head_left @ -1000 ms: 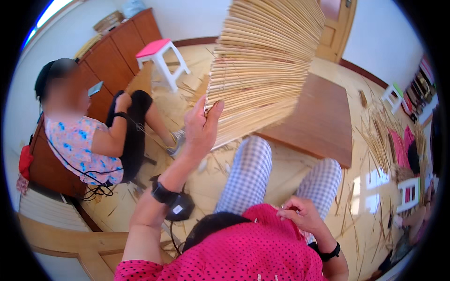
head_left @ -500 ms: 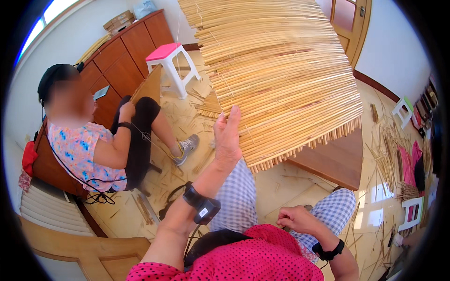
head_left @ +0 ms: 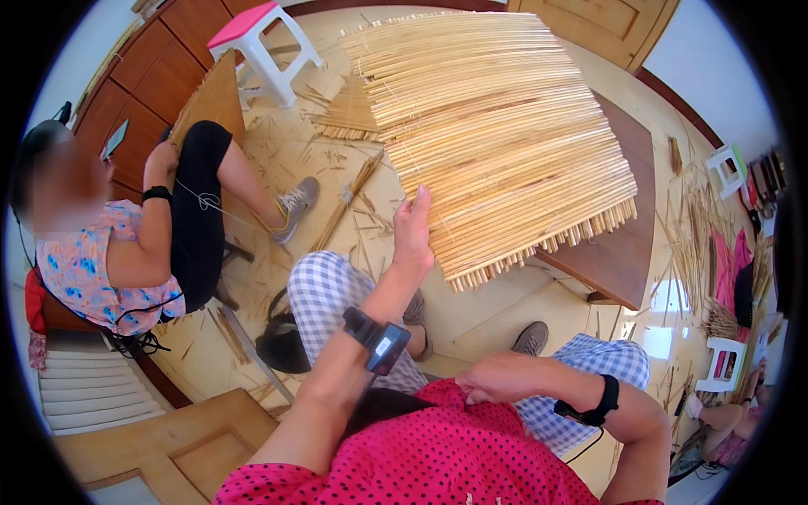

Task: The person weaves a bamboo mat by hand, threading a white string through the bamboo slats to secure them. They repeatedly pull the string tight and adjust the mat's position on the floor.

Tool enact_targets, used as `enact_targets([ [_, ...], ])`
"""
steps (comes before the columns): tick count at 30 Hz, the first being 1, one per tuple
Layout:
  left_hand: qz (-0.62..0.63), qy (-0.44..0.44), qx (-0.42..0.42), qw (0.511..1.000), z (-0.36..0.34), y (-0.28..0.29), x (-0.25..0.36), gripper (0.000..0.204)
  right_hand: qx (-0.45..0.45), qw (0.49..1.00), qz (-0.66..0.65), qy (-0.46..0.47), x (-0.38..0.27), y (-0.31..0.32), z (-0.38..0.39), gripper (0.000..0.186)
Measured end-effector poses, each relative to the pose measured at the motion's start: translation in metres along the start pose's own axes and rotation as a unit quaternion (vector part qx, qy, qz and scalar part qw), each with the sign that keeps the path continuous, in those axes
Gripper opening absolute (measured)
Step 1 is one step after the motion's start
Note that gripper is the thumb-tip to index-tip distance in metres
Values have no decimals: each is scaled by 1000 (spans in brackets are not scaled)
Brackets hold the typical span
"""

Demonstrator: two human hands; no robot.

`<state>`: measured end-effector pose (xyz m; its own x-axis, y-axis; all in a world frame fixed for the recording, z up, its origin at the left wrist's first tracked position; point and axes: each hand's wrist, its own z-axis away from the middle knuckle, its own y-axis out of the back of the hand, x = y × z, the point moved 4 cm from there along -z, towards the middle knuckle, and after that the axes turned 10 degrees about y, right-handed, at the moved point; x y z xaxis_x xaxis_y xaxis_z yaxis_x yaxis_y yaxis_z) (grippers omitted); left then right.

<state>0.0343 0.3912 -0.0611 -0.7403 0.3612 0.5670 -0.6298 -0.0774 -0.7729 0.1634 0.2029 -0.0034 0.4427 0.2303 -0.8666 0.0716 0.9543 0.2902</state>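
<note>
A stiff mat of straw-coloured reed stalks [head_left: 505, 126], stitched together with pale thread, is held up tilted in front of me. My left hand [head_left: 412, 231] grips its near left edge, thumb showing on the top face and the other fingers hidden beneath. The near edge shows uneven stalk ends. Close to my lap, my right hand [head_left: 498, 376] is closed, its fingers curled against the front of my pink dotted shirt [head_left: 438, 446]. Whether those fingers pinch anything is hidden.
Beneath the mat stands a brown wooden table [head_left: 619, 261]. At left a seated person [head_left: 139, 236] holds a brown board-like panel [head_left: 206, 97] with thread. A pink-topped white stool [head_left: 265, 50] is behind. Loose reeds [head_left: 686, 202] litter the floor at right.
The mat has come lower and more of it shows, still in my left hand. My right hand has moved left from my knee to my shirt. The view has shifted.
</note>
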Motion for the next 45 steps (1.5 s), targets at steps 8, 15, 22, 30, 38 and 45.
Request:
enact_targets([
  [8,81,67,5,994,-47,51,-81,39,-9,999,51,-16,26,3,-17,21],
  [15,69,100,66,990,-48,77,-116,37,33,995,96,6,33,4,-18,19],
  [22,-33,152,171,973,-44,98,-108,40,48,990,132,24,38,-1,-25,18],
  [30,-97,77,183,975,-72,88,-72,25,98,981,163,39,33,2,-25,17],
  [38,-94,3,167,981,-79,106,-86,17,138,967,207,50,34,7,-20,14],
  [45,-84,131,157,975,-83,106,-112,19,111,967,223,48,36,0,-24,13],
])
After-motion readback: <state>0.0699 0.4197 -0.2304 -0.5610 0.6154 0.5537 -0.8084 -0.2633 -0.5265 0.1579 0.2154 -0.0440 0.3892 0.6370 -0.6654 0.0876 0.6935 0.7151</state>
